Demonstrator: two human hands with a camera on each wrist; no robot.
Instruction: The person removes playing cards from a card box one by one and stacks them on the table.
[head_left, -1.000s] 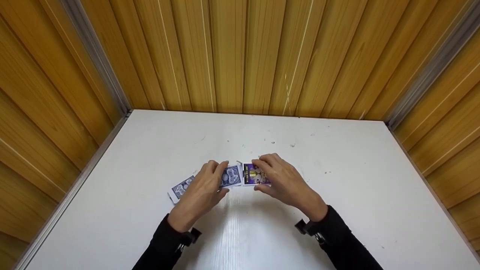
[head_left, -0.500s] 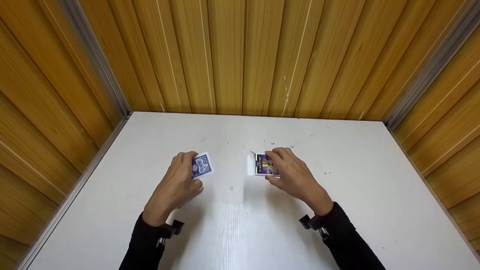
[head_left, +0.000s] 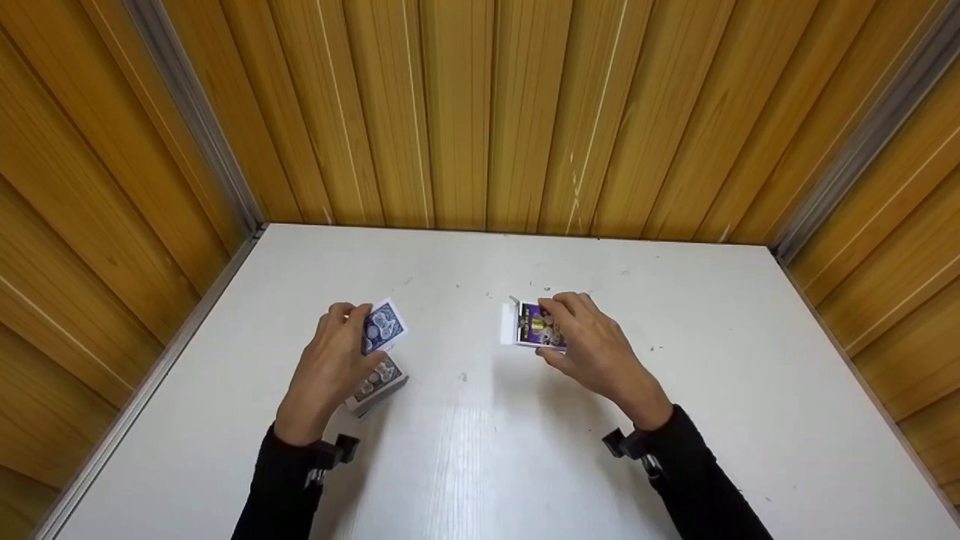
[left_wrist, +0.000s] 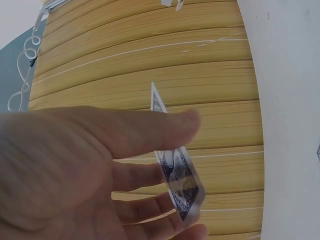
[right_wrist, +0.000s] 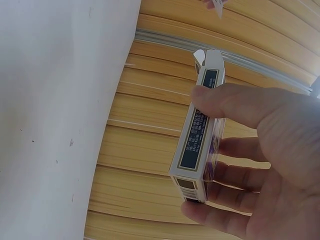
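Note:
My left hand (head_left: 326,375) pinches a playing card (head_left: 384,327) with a blue patterned back, thumb on one long edge and fingers on the other. In the left wrist view the card (left_wrist: 181,187) is seen obliquely behind the thumb; whether it is one card or a thin packet I cannot tell. Just below that hand, a stack of blue-backed cards (head_left: 380,380) sits on the table, partly covered by the hand. My right hand (head_left: 600,352) grips a purple and white card box (head_left: 541,325) by its sides. The box's white end flap (head_left: 508,324) stands out toward the left.
Both hands are over a white table (head_left: 480,465) with small scuffs and specks. Yellow wood-patterned panels (head_left: 450,112) wall it in at the back and both sides, with grey metal posts (head_left: 202,112) in the corners.
My left hand has drawn away leftward from the box's mouth with the card, uncovering more of the stack. The right hand has shifted slightly right and farther away with the box.

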